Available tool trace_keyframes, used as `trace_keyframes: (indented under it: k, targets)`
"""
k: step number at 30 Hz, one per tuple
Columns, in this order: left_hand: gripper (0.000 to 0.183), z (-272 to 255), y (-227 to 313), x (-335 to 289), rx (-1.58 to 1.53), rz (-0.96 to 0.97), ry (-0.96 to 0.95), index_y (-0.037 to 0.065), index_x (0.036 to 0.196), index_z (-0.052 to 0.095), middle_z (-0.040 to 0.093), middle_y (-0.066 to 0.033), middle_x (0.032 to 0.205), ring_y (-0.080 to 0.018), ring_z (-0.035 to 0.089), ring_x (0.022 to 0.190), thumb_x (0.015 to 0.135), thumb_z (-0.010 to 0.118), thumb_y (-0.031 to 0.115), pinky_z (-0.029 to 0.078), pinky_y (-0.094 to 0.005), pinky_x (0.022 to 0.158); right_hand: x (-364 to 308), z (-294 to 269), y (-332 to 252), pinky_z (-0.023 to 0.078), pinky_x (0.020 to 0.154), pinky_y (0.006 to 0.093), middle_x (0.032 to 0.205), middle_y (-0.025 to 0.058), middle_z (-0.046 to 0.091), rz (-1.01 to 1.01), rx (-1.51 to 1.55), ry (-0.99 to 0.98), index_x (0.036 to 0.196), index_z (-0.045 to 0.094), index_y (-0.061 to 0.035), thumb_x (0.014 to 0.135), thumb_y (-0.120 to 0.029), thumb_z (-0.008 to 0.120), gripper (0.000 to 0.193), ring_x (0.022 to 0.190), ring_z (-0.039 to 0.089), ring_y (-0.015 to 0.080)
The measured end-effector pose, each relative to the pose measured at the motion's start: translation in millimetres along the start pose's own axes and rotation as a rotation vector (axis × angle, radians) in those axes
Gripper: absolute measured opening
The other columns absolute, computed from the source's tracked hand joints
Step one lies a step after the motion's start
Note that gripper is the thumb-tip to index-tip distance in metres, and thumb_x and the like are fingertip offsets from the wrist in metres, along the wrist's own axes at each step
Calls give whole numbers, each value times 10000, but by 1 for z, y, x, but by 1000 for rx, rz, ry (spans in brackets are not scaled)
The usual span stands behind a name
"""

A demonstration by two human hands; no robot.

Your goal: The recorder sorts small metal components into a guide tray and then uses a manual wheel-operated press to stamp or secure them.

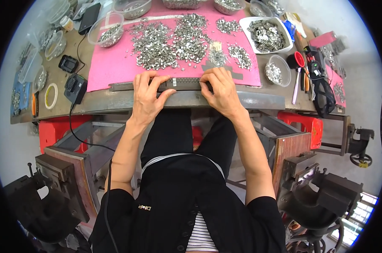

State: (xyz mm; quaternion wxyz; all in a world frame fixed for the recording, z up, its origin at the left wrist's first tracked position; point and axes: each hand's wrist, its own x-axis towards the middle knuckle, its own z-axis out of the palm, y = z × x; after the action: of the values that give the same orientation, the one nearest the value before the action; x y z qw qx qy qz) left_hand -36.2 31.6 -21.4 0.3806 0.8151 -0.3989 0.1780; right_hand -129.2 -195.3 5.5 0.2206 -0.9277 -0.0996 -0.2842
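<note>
A long dark metal bar (186, 83) with a row of small notches lies along the front edge of the bench, and one small shiny metal piece (174, 82) stands on it. At its left part, my left hand (147, 93) rests with thumb and index finger apart, the index finger reaching toward the shiny piece. My right hand (221, 89) is bent over the right part of the bar, fingers curled and closed; whatever lies beneath its fingertips is hidden. Beyond the hands, heaps of small metal pieces (157, 50) cover a pink mat (111, 67).
Thin pins (216, 58) lie beyond my right hand. A white tub (246, 31) and clear bowls (92, 36) hold metal parts. At left sit a black charger (75, 87) and tape roll (51, 96). Vises (51, 185) flank me; a black cord (89, 144) hangs left.
</note>
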Motion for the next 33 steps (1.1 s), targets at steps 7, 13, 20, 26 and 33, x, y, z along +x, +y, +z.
trace_keyframes:
  k: [7,13,20,26,33]
  targets:
    - [345,-19,-13,17,-46,-19,21,72,1136,716,609,-124,1216,-335,527,1167,815,799,169,420,-450,1017,1,-4,6,498,766,365,933,84,683,67,155,2,969,713,-36,847,3,718,129,859,641,279]
    - [828,-8,-39,57,159,-46,-80,140,1452,516,421,-176,1531,-480,339,1408,770,826,493,231,-628,1167,28,6,-2,457,740,384,846,80,651,173,155,-19,958,714,-50,855,-21,703,108,800,639,274]
    - [958,14,-58,76,155,-38,-232,198,1532,434,299,-202,1628,-544,185,1489,746,791,614,134,-752,1151,52,33,-1,440,791,409,835,89,632,161,114,-150,976,735,-81,881,-116,716,103,823,625,278]
    - [865,25,-79,81,155,-48,-159,146,1495,490,397,-208,1572,-520,274,1460,809,745,607,163,-740,1143,58,32,1,418,787,416,837,73,604,186,85,-213,1000,747,-130,885,-166,725,123,848,614,269]
    - [500,3,-66,76,45,-10,16,114,1271,652,611,-140,1302,-389,487,1276,872,752,397,293,-615,1093,61,39,5,389,743,387,785,44,563,26,-49,-125,966,760,-158,881,-172,736,89,756,568,232]
